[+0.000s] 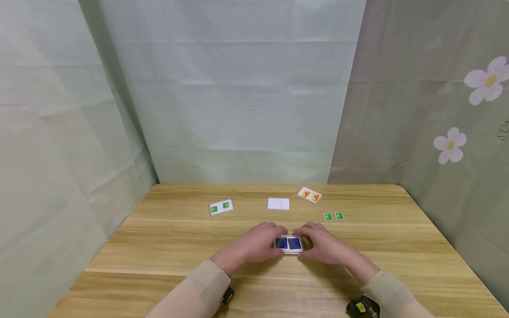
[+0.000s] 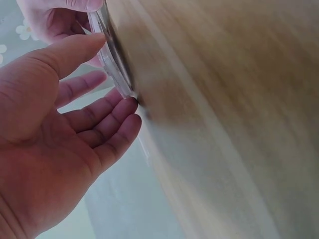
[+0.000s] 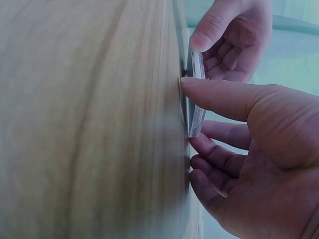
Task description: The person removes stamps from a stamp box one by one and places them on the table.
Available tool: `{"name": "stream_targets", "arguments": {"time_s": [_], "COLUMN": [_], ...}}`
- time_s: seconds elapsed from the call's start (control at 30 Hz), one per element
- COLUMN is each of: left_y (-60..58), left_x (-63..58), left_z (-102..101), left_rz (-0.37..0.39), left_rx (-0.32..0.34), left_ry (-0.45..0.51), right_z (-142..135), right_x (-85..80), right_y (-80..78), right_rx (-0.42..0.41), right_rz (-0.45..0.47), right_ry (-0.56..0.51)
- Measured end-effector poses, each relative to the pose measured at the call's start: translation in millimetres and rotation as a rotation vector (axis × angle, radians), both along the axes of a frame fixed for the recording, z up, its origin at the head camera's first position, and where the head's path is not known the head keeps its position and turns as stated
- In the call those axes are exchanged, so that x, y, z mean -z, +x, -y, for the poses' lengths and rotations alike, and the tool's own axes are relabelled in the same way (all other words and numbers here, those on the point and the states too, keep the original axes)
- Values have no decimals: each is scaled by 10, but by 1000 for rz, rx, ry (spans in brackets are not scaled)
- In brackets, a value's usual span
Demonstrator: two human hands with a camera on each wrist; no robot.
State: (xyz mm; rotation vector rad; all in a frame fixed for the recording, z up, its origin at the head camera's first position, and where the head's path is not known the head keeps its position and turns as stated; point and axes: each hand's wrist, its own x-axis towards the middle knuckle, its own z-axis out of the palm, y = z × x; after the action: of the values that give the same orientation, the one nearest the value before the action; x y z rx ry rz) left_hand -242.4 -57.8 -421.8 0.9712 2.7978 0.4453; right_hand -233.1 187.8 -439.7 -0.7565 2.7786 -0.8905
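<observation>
A small flat clear case [image 1: 294, 243] with two dark blue squares on white lies low over the table between my hands. My left hand [image 1: 260, 243] holds its left end between thumb and fingers, and my right hand [image 1: 324, 245] holds the right end the same way. Seen edge-on in the right wrist view, the case [image 3: 198, 117] has transparent layered sides and is tilted a little off the wood. In the left wrist view, the thumb and fingertips sit at the edge of the case [image 2: 115, 74].
Farther back lie a card with two green squares [image 1: 221, 207], a white two-panel card [image 1: 278, 204] and a card with two orange pictures [image 1: 309, 194]. Two loose green tiles [image 1: 328, 217] are at the right. Curtains [image 1: 238, 110] hang around the wooden table [image 1: 167, 247].
</observation>
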Motion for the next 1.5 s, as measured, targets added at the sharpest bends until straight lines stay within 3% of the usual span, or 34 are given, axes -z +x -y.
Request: {"name": "stream_targets", "arguments": {"time_s": [0.8,1.07,1.5], "left_y": [-9,-5,-60], "left_x": [-42,-54,-82], "left_z": [-49,-65,-102], "left_rz": [-19,-4,-26], "left_rx": [46,28,89], "left_ry": [-71,-73,-127], "right_z": [18,-16,22], "right_x": [45,25,18], "right_y": [-9,1,-10], "right_rx": [17,6,38], "right_rz": [2,31,13], "right_ry": [8,-7,3]}}
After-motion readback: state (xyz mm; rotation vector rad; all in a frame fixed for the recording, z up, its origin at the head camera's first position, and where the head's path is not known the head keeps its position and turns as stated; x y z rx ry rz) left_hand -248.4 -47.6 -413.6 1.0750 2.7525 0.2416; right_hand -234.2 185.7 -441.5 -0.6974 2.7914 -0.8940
